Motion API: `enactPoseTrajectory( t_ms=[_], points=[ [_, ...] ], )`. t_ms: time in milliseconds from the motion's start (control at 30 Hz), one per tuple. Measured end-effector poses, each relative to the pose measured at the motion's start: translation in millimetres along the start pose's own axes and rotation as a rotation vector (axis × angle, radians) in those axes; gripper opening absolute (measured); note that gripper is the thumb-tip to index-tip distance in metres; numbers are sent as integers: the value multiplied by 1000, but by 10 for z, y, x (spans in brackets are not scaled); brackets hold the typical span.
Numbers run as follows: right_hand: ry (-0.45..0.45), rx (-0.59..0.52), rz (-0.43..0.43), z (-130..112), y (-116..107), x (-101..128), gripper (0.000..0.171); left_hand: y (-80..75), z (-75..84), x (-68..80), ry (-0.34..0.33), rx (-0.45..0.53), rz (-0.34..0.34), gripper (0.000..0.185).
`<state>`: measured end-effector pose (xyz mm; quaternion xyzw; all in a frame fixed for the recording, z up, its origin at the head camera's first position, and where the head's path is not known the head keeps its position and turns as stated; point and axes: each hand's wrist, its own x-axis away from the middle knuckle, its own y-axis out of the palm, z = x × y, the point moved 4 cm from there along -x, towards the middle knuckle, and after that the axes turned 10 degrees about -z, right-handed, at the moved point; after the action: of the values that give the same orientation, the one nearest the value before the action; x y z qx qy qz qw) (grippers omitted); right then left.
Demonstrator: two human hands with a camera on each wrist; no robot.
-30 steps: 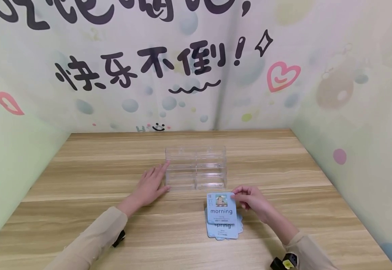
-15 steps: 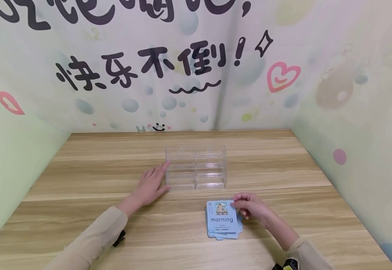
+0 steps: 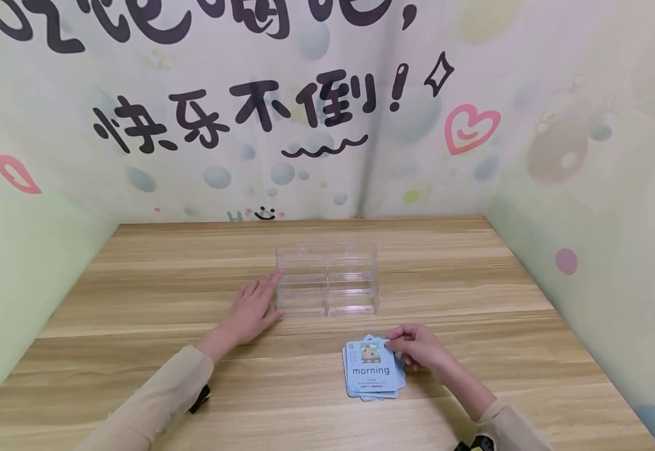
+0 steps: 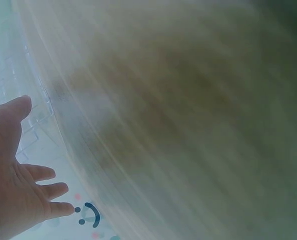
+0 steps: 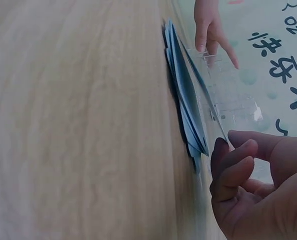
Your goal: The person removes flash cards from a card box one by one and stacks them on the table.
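Your right hand (image 3: 420, 351) pinches the "morning" card (image 3: 370, 368) atop the flashcard stack (image 5: 186, 112), just left of it. Left hand (image 3: 251, 310) lies spread flat, touching the clear organizer (image 3: 327, 279). Risk: a loose pinch drags several fanned cards along.

The desk (image 3: 135, 300) is pale wood-grain laminate with a smooth, matt finish. The organiser (image 3: 327, 279) is clear glossy plastic. The cards (image 3: 371, 371) look like smooth coated paper.
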<state>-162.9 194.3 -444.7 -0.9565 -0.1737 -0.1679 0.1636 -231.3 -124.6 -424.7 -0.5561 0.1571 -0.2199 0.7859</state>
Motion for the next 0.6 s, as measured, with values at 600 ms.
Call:
enactPoseTrajectory(
  t_ms=[600],
  points=[
    [-97,222,150,-126,-92,53,11,-3,-24,1,-2,-2,3,80]
  ],
)
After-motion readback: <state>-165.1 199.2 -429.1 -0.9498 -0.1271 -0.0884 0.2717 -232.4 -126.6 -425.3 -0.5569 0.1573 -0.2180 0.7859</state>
